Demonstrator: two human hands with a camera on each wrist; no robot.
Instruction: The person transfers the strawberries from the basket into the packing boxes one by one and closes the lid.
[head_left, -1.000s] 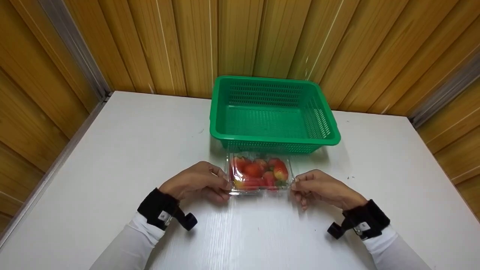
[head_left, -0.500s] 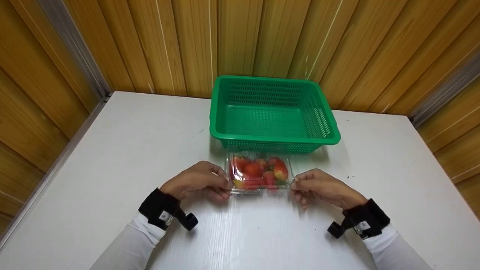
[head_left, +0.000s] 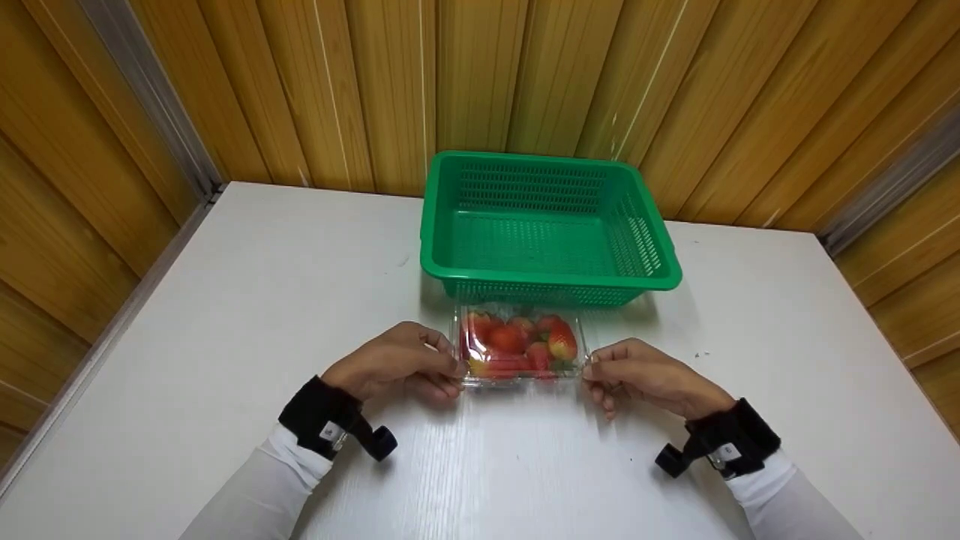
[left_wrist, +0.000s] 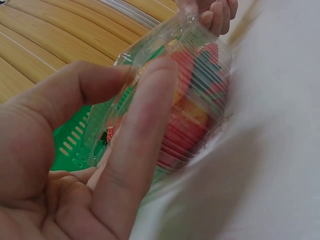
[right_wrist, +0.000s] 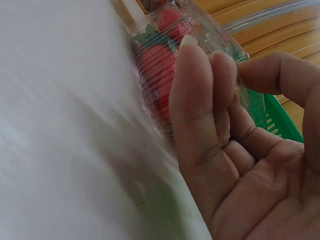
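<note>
A clear plastic clamshell box (head_left: 519, 346) of red strawberries (head_left: 507, 339) sits in front of the green basket, its lid down. At its near left corner my left hand (head_left: 401, 362) pinches the edge between thumb and fingers. The near right corner is pinched by my right hand (head_left: 645, 375) in the same way. Ribbed side walls of the clamshell box (left_wrist: 192, 117) show in the left wrist view, with green leaves inside. In the right wrist view, fingers partly cover the clamshell box (right_wrist: 157, 65).
Just behind the box stands a green plastic basket (head_left: 551, 281) with slotted walls and nothing inside. Both are on a white table (head_left: 300, 285). Wood-look panels (head_left: 480, 75) rise along the back and sides.
</note>
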